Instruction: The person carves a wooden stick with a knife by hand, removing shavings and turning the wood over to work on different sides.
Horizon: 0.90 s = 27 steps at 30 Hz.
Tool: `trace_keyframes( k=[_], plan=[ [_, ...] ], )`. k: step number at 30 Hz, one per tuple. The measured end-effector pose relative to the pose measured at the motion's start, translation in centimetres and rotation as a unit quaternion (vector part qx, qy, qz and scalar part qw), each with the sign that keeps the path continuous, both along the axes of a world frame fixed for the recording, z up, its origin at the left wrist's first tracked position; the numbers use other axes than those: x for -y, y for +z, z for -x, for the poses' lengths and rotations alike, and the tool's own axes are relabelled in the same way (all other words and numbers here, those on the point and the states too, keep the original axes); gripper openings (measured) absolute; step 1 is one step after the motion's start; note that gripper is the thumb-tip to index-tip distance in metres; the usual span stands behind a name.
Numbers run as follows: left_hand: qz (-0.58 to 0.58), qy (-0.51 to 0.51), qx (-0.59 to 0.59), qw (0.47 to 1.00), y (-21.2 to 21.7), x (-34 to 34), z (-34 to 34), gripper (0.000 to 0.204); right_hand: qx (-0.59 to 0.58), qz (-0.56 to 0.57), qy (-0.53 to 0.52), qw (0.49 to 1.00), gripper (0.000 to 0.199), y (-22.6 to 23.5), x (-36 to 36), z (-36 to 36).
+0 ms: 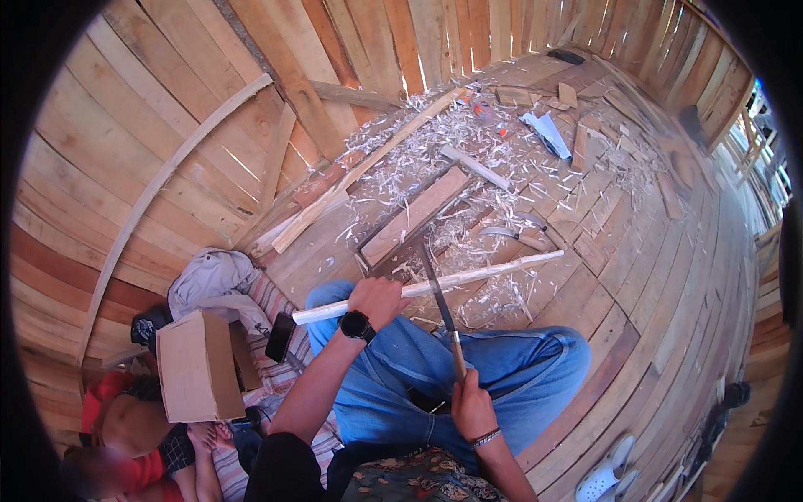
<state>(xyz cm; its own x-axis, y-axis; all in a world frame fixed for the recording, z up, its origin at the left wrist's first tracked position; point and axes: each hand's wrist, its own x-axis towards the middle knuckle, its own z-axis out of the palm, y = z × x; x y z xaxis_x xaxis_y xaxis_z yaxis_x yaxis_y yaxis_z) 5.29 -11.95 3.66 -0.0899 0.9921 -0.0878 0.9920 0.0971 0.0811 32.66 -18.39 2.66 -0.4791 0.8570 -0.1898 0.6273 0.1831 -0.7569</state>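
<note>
Across my lap lies a long, pale, whittled wooden stick (493, 272), its left end past my knee and its right end out over the floor. Near its left end my left hand (375, 301) is wrapped round it. My right hand (473, 406) is closed on the wooden handle of a long-bladed knife (432, 280). The knife's dark, narrow blade points away from me and crosses the stick near its middle. Beyond, a reddish board (414, 219) lies on the floor, next to a curved blade with a wooden handle (533, 242).
Wood shavings (393, 155) cover much of the plank floor. A long batten (368, 176) lies by the wall. At left are a cardboard box (196, 368), a phone (280, 337), a jacket (209, 276) and a person lying down (138, 427). White clogs (606, 473) stand lower right.
</note>
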Motion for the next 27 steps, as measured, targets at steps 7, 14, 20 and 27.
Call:
trace_keyframes(
  k=[7,14,20,27],
  plan=[
    [0.0,-0.008,0.001,1.0,0.0,-0.5,-0.4,0.039,0.0,0.009,-0.017,1.0,0.021,0.4,-0.1,-0.3],
    [0.014,-0.01,0.012,1.0,0.2,-2.0,-0.5,0.039,0.009,-0.003,-0.021,1.0,0.021,0.0,-0.3,-0.6],
    [0.022,-0.007,0.01,1.0,0.1,-2.0,-0.5,0.041,0.01,0.002,-0.017,1.0,0.02,0.7,-0.2,-0.7],
    [0.018,-0.011,0.017,1.0,0.3,-2.0,-0.3,0.042,0.031,-0.003,-0.01,0.999,0.021,0.1,0.1,-1.0]
  ],
)
